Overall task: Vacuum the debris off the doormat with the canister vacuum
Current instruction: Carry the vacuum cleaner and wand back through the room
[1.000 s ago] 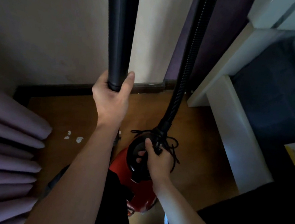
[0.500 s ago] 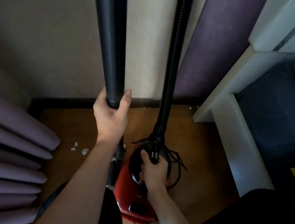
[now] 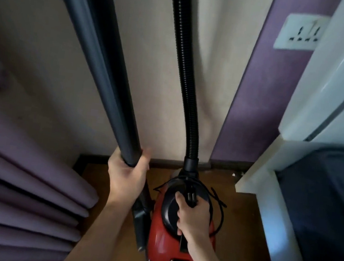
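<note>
A red canister vacuum (image 3: pixel 161 244) with a black top hangs just above the brown floor at centre bottom. My right hand (image 3: pixel 194 217) grips its carry handle, and the black power cord with its plug (image 3: pixel 191 196) lies under the fingers. A ribbed black hose (image 3: pixel 183 66) rises from the canister's front out of the top of the view. My left hand (image 3: pixel 127 174) grips the lower end of the thick black wand tube (image 3: pixel 101 63), which leans up to the left. A dark floor nozzle (image 3: pixel 140 222) hangs below that hand. No doormat is in view.
Purple curtain folds (image 3: pixel 19 187) fill the lower left. A cream wall (image 3: pixel 139 39) with a dark skirting stands ahead, a purple wall panel (image 3: pixel 265 87) with a white socket (image 3: pixel 300 33) to its right. White furniture (image 3: pixel 270 203) with a dark cushion bounds the right side.
The view has tilted up and moved closer to the wall. The canister has risen and come forward in my right hand. The wand tube leans further to the left.
</note>
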`<state>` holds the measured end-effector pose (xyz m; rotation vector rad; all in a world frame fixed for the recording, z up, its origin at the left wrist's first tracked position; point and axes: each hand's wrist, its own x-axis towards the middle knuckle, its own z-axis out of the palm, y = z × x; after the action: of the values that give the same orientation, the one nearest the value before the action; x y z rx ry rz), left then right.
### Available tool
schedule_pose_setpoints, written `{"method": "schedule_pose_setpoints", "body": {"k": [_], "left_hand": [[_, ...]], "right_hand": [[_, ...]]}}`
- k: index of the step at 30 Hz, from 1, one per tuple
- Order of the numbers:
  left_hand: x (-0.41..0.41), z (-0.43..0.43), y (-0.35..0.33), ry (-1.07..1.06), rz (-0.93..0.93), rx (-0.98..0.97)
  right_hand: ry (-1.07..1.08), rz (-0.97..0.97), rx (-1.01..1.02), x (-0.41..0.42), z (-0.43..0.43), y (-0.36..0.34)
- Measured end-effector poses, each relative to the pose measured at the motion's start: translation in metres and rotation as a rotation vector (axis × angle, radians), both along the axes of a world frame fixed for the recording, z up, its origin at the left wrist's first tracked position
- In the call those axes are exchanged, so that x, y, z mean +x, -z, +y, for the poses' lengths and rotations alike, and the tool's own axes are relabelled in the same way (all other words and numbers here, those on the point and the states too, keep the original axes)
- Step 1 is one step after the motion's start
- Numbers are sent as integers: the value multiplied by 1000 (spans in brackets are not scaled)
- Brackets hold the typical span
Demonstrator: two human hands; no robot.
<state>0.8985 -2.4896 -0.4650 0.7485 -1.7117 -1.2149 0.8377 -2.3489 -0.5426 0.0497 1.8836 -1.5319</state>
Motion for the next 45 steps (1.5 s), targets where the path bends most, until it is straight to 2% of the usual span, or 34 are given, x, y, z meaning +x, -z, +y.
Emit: {"method": "schedule_pose_setpoints", "body": {"k": [9, 14, 19, 24, 32, 40, 45], "left_hand": [[37, 38, -242, -57, -79, 143], [72, 59, -391, -72, -111, 200], [110, 86, -492, -118, -88, 198], [143, 103, -517, -118, -55, 163], [174, 125, -531, -271, -6, 153], [200, 176, -544, -588, 11, 171], [227, 226, -538, -877, -24, 159]], "right_hand": [[-79, 8, 60, 25, 35, -257], [-80, 100, 68, 47, 60, -412], [-53, 167, 59, 67, 76, -516], [-135, 229, 52, 76, 84, -559], [-306, 232, 19, 85, 84, -584], [-620, 202, -85, 97, 82, -586], [-809, 207, -121, 121, 82, -582]]}}
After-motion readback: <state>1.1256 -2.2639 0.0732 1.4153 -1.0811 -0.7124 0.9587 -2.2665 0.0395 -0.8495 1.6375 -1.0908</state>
